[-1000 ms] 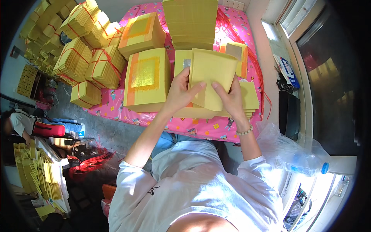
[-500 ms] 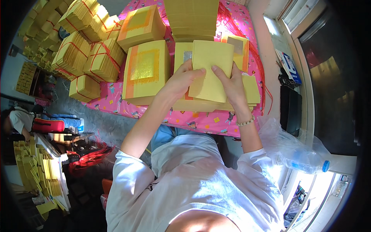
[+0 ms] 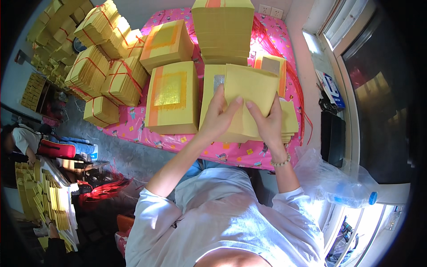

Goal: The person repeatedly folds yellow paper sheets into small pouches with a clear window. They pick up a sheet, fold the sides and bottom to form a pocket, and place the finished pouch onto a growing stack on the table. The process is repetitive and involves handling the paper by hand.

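Both my hands grip a yellow paper bundle [image 3: 252, 83] above the work surface, its thickness hard to make out. My left hand [image 3: 223, 115] closes on its left side, thumb pressed on the near face. On the right side my right hand [image 3: 267, 123] does the same, and the two thumbs almost meet. Beneath and behind lie yellow paper stacks, one with a silver patch [image 3: 219, 81]. Just left stands a thick stack with an orange stripe and a gold square [image 3: 170, 90]. Loose yellow sheets [image 3: 289, 121] are by my right hand.
A tall yellow stack [image 3: 223, 33] rises at the back of the pink patterned cloth [image 3: 133, 116]. Red-tied bundles [image 3: 122, 81] are piled left; red strips [image 3: 291, 73] hang right. A plastic bag with a bottle [image 3: 351, 191] sits by the window. Another person [image 3: 26, 140] works far left.
The whole view has shifted, so the table things appear lower. The paper bundle is tilted differently between my hands, and less of its near face shows. Both hands keep their grip.
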{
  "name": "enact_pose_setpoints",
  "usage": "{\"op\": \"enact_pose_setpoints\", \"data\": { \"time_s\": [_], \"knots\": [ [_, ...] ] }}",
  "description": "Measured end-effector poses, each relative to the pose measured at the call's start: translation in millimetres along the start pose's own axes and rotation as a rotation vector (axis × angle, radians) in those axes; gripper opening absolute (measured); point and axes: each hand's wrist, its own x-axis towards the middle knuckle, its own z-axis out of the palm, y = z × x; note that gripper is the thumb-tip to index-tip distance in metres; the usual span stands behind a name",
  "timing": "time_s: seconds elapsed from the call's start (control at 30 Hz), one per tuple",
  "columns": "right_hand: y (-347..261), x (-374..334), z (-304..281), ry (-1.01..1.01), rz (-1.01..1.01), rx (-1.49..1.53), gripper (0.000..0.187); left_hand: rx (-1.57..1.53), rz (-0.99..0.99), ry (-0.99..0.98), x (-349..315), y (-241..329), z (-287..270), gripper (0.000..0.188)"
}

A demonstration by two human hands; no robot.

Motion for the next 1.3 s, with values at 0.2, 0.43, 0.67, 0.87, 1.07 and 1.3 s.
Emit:
{"op": "enact_pose_setpoints", "data": {
  "time_s": [0.2, 0.43, 0.67, 0.87, 1.07, 1.3],
  "knots": [
    [-18.2, -12.5, 1.3, -0.029, -0.027, 0.048, 0.053, 0.040, 0.093, -0.014, -15.3, 4.9, 2.1, 0.039],
    [-27.3, -18.1, 4.3, -0.053, -0.018, 0.074, 0.055, 0.097, 0.144, 0.011, -24.6, 8.4, 4.4, 0.046],
    [-29.5, -20.1, 2.3, -0.067, 0.006, 0.039, 0.053, 0.184, 0.099, -0.068, -27.1, 12.6, -3.1, 0.046],
    [-30.4, -16.6, -0.6, -0.014, 0.087, 0.090, 0.038, -0.002, 0.063, -0.016, -26.8, 14.0, 4.9, 0.042],
    [-24.8, -7.5, 2.6, 0.022, 0.104, 0.029, 0.030, -0.088, -0.034, 0.014, -18.5, 7.5, 2.6, 0.040],
    [-12.1, 8.5, -3.0, -0.063, 0.197, 0.078, 0.030, -0.128, -0.202, 0.028, -2.9, 2.4, -9.8, 0.034]
  ]
}}
